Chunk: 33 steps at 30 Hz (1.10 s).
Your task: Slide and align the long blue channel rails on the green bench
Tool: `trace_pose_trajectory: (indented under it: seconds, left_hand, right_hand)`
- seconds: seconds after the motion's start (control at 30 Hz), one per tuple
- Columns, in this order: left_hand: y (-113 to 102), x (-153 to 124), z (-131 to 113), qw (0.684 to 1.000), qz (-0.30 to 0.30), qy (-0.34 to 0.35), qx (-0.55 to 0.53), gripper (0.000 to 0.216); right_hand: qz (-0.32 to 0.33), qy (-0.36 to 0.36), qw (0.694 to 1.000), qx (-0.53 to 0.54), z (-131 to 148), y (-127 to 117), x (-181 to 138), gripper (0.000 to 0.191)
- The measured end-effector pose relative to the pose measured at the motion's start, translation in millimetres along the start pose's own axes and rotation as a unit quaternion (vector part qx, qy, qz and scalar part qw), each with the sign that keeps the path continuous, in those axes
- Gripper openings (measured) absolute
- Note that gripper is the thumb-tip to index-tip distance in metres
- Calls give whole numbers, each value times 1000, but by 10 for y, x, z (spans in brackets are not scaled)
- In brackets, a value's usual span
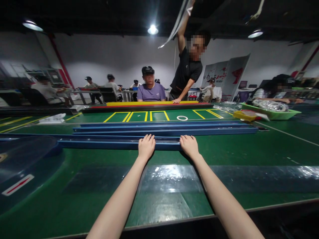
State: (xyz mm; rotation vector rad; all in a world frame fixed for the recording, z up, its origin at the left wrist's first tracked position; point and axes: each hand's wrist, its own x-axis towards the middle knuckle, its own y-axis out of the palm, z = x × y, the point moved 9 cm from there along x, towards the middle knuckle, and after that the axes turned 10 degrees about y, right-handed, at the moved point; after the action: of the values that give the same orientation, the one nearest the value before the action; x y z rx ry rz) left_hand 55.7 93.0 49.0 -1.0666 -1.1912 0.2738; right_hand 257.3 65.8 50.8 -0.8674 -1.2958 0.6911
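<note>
Reaches forward with bare left forearm [121, 196] and right forearm [224, 196], slanting inward from the lower edge of view. Holds left hand [146, 146] and right hand [189, 145] palm down, nearly level with each other and apart. Bends the fingers [149, 136] of both forward and down in a grip.

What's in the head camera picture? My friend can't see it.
A person's left hand and right hand hold a long blue channel rail on a green table. More blue rails lie beyond; farther back, a person in purple sits and a person in black stands.
</note>
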Motion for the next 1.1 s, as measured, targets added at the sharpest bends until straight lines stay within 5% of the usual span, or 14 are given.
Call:
trace_pose_trajectory:
  seconds: [0.43, 0.6, 0.83, 1.1]
  left_hand:
    - [11, -38, -26, 996, 87, 30, -2, 39]
    - [-264, -10, -281, 992, 61, 100, -53, 32]
    - [-242, -101, -807, 936, 252, 143, -201, 29]
    - [-3, -317, -762, 893, 374, 130, -213, 48]
  right_hand:
    - [40, -1, 999, 32, -62, 60, -24, 42]
    - [66, -6, 998, 24, -77, 87, -61, 48]
    - [83, -4, 996, 15, -68, 87, -92, 51]
    - [88, -1, 996, 16, -61, 90, -92, 50]
